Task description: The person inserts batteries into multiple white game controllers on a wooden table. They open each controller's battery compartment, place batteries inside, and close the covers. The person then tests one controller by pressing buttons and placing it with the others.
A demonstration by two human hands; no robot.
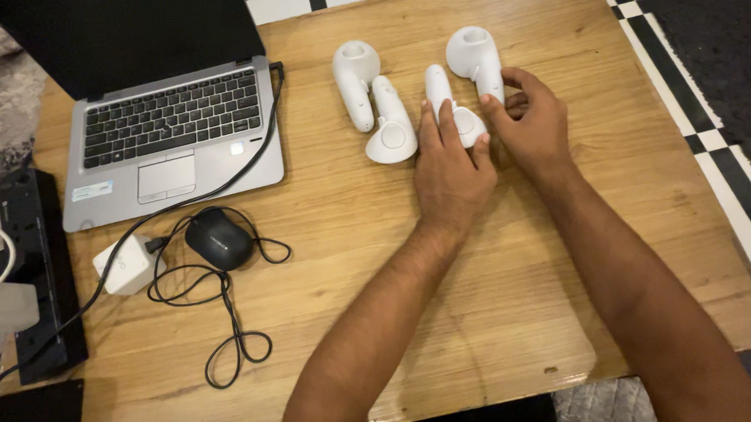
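Note:
Several white hand controllers lie in a row at the far middle of the wooden table [491,294]. My left hand [450,168] rests on the third controller [450,104], fingers laid over its round end. My right hand [530,125] touches the handle of the rightmost controller [476,58] with its fingertips. The two controllers on the left, one [354,77] with its round end away from me and one [390,126] with its round end toward me, lie untouched beside my left hand.
An open silver laptop [170,132] with a dark screen sits at the left. A black wired mouse [218,239], a white charger block [124,265] and looped black cables lie in front of it. A black power strip [38,270] sits at the left edge.

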